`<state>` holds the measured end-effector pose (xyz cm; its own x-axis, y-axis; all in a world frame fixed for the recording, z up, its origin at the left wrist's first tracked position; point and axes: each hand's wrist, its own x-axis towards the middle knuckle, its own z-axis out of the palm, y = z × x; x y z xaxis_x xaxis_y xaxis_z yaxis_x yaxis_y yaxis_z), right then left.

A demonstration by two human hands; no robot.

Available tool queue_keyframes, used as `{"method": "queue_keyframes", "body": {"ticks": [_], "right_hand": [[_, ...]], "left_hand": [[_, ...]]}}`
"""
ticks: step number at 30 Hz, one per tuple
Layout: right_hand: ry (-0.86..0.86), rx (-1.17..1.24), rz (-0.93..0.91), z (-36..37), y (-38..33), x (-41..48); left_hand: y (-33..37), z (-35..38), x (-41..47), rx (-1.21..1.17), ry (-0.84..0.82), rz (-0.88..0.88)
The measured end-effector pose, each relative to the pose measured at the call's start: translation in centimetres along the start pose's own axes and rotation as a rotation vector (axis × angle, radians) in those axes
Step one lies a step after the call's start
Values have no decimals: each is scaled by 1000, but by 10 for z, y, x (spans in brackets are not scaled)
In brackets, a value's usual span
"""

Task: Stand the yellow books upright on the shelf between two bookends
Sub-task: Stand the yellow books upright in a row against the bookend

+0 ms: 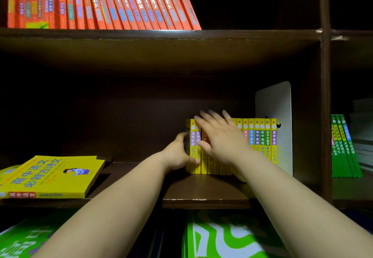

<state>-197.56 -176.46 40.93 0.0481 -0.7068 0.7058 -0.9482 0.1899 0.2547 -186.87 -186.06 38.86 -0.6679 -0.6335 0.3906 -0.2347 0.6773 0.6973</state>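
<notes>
A row of small yellow books (260, 138) stands upright on the middle shelf (205, 193), spines facing me. Its right end leans against a white bookend (276, 104). My left hand (179, 152) grips the left end of the row, thumb at the front of the outermost book, fingers wrapped round its far side. My right hand (220, 136) is blurred and spread flat with fingers apart over the spines in the middle of the row, holding nothing. I see no second bookend at the left end; the hand may hide it.
A larger yellow book (54, 175) lies flat at the shelf's left. Orange books (105, 3) lean on the shelf above. Green books (343, 146) stand in the right compartment past a wooden divider (325, 96). Green books (226, 239) lie below.
</notes>
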Motion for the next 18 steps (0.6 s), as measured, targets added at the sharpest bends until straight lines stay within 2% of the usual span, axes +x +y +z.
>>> {"method": "queue_keyframes", "body": {"ticks": [5, 10, 14, 18], "right_hand": [[23, -62, 7, 8, 3, 0], [120, -40, 190, 3, 21, -10], [-24, -58, 212, 2, 44, -25], [-19, -73, 224, 5, 45, -23]], "left_hand": [[-1, 1, 3, -77, -37, 42], [-9, 1, 5, -85, -51, 49], [-11, -2, 6, -106, -54, 40], [-10, -2, 8, -87, -72, 49]]}}
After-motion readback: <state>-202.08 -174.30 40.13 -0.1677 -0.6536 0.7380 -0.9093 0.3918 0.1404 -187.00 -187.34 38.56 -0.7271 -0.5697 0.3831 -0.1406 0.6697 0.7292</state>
